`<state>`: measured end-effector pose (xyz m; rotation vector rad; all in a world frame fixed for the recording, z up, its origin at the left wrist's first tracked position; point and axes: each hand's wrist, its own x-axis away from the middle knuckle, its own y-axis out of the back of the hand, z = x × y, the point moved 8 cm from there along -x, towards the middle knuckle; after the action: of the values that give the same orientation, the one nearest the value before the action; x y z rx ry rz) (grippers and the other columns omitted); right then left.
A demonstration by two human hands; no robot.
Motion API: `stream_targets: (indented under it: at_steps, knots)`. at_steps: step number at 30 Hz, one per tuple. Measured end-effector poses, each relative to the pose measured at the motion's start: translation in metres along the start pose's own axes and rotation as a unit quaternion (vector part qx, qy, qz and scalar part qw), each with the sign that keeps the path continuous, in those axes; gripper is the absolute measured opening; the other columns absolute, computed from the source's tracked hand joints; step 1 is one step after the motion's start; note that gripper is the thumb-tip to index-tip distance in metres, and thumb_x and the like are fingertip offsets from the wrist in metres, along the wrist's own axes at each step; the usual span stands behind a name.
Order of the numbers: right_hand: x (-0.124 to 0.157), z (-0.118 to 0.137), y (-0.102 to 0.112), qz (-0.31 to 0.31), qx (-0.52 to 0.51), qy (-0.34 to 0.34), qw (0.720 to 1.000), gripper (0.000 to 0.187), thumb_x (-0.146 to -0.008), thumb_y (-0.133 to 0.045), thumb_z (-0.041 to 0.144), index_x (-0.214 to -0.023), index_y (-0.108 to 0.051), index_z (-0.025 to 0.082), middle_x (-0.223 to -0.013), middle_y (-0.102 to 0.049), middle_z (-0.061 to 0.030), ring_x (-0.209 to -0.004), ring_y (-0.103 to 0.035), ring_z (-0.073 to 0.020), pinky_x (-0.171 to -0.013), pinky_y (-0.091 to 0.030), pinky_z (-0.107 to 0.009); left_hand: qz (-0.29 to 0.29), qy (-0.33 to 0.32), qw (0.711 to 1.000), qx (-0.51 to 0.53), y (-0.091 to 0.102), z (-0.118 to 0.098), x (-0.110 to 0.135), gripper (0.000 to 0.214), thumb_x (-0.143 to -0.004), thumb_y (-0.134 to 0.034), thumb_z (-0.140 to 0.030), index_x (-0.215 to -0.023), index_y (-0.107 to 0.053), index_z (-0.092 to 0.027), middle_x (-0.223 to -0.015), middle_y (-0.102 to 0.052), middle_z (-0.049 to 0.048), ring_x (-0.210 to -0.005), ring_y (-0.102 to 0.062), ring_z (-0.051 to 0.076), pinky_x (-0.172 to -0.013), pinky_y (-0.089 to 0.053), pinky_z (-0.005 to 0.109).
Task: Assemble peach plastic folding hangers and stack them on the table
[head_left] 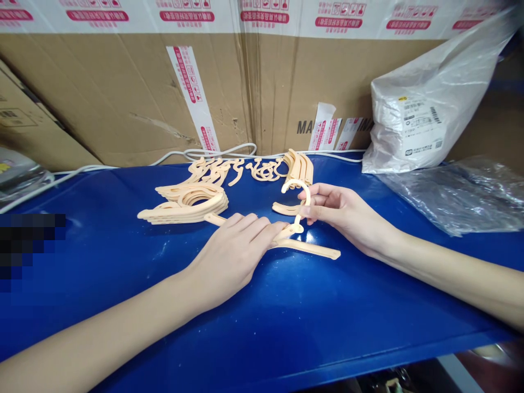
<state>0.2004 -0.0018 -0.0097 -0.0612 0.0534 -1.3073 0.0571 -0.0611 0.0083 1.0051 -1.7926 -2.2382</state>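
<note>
Cream plastic clothes hanger parts lie on the blue table (164, 305). My left hand (237, 251) is closed over hanger arms (311, 249), which stick out on both sides of it and partly hide beneath the palm. Thumb and fingers of my right hand (335, 213) pinch a hanger hook (303, 191), whose lower end meets the arms at a small joint piece. Behind my left hand sits a stack of hangers (186, 204). A loose curved arm piece (286, 209) rests behind the hook.
Farther back are loose arm pieces (210, 170), a pile of hooks (266, 170) and a stack of arms (301, 166). A white cable (221, 150) runs before the cardboard boxes (135, 93). At right stand a white plastic bag (426, 103) and clear plastic wrap (462, 191).
</note>
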Motion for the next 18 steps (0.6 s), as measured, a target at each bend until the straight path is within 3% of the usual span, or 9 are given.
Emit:
stream_targets:
  at_steps: [7,12,18]
  knots:
    - [0.003,0.006,-0.003,0.009,-0.014,0.033,0.999,0.024,-0.072,-0.08,0.022,-0.088,-0.063,0.016,-0.079,-0.068,0.0026,-0.069,-0.06,-0.0073,-0.067,-0.048,-0.021,-0.026,-0.004,0.999,-0.026,0.006,-0.002,0.0,0.033,-0.097,-0.038,-0.008,-0.125,-0.057,-0.006,-0.091,-0.064,0.0084,-0.077,-0.049,0.022,-0.069,-0.038,0.032]
    - [0.002,-0.003,-0.001,0.012,-0.038,-0.017,0.999,0.03,-0.074,-0.081,0.021,-0.098,-0.064,0.016,-0.073,-0.068,0.0034,-0.064,-0.059,-0.0061,-0.067,-0.047,-0.02,-0.035,-0.003,0.999,-0.008,0.008,-0.002,0.0,0.032,-0.099,-0.036,-0.009,-0.123,-0.057,-0.006,-0.09,-0.064,0.0079,-0.077,-0.049,0.021,-0.07,-0.038,0.032]
    - [0.001,-0.014,-0.01,0.066,-0.109,-0.069,0.989,0.03,-0.076,-0.079,0.02,-0.103,-0.068,0.016,-0.076,-0.069,0.0024,-0.067,-0.06,-0.0061,-0.067,-0.048,-0.02,-0.054,-0.018,0.998,-0.003,0.012,-0.003,0.002,0.031,-0.095,-0.039,-0.004,-0.122,-0.056,-0.005,-0.092,-0.064,0.0081,-0.078,-0.048,0.021,-0.071,-0.039,0.032]
